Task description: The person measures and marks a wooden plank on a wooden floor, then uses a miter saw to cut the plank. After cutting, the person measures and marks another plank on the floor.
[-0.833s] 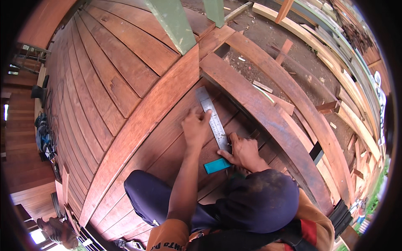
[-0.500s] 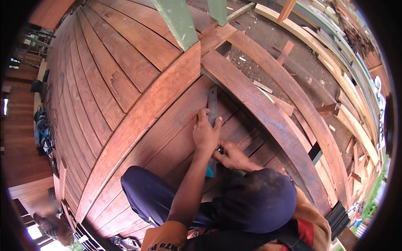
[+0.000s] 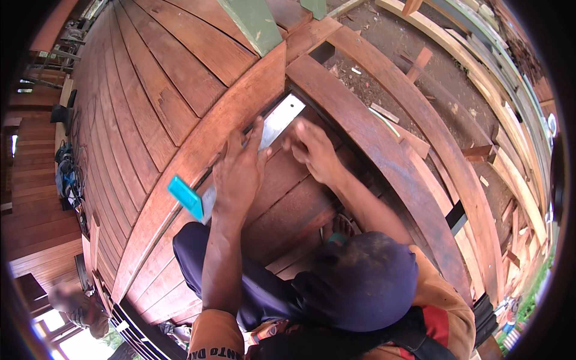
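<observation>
A try square with a teal stock and a bright metal blade [image 3: 281, 122] lies slantwise along the inner edge of the curved reddish-brown border board [image 3: 174, 174]. Its stock reaches over that board at the lower left. My left hand [image 3: 237, 171] is across the middle of the blade, fingers long, with the metal passing between thumb and forefinger. My right hand [image 3: 315, 150] is just right of the blade's far end, its fingers curled in and blurred. Whatever it may hold is hidden. Beneath both hands are lower reddish-brown planks [image 3: 282, 192].
A green post [image 3: 255, 27] rises beyond the square's tip. Finished decking [image 3: 132, 90] spreads to the left. At right, bare joists [image 3: 396, 153] cross above dirt, with stacked timber [image 3: 498, 96] behind. My knees [image 3: 366, 282] are close below my hands. Another person [image 3: 78, 309] is at lower left.
The square has swung from nearly upright to a slant, its teal stock now out at the left by the border board. My left hand moved left with it; my right hand moved up toward the blade's far end.
</observation>
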Motion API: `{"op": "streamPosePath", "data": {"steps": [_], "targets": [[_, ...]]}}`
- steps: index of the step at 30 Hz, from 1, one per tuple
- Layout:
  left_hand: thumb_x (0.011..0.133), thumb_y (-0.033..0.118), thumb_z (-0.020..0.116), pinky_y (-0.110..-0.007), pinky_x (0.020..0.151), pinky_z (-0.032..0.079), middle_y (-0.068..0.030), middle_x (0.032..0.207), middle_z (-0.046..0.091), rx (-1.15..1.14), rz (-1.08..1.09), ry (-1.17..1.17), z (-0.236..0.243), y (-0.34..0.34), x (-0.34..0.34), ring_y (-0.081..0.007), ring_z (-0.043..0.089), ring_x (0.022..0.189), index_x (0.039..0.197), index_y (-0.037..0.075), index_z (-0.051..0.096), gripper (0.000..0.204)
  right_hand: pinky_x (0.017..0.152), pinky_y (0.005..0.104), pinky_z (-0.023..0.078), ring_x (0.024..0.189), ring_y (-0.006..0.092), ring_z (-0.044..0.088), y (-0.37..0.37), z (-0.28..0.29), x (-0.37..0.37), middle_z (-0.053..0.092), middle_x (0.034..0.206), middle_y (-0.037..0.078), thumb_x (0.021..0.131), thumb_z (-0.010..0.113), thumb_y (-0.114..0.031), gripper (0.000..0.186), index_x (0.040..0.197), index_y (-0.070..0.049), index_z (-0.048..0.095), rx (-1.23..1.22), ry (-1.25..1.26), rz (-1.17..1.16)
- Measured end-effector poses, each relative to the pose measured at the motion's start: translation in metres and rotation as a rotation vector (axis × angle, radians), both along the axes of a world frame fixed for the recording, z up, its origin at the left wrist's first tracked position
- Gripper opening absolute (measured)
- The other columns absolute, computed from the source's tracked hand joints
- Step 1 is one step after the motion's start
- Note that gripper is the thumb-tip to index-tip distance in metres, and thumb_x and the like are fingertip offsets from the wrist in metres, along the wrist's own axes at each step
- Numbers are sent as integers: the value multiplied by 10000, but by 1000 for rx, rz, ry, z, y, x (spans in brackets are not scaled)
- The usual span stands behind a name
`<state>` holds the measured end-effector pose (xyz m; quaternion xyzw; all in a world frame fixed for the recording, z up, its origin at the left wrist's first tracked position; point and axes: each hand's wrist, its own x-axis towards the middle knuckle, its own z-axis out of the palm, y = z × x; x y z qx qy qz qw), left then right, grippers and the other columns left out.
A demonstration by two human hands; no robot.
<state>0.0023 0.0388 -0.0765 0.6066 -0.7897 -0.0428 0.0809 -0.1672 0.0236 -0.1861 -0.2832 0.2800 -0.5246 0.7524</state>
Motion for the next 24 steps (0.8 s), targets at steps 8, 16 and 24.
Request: {"op": "streamPosePath", "data": {"steps": [8,16,24], "targets": [[849,263,823,-425,742,603,-88,1076,555,-182,-80,-64,-30,-13,12,-267,671,925,1470,236,606,658,678,257,405,718,88,538,-34,9,18,646,796,21,1056,622,-265,218,986,-66,678,81,70,-207],[738,176,894,-407,704,568,-67,1060,546,-204,-106,-186,-3,10,69,-214,615,837,1385,259,690,684,907,321,417,831,125,590,-36,13,23,687,831,47,1072,609,-308,279,1000,-46,671,127,162,-166],[753,171,890,-417,831,565,-124,1230,570,-286,-123,-205,-14,0,63,-263,640,1003,1380,248,692,662,887,317,416,823,105,575,-44,6,20,682,813,41,1061,623,-329,275,1067,-57,667,99,204,-212]]}}
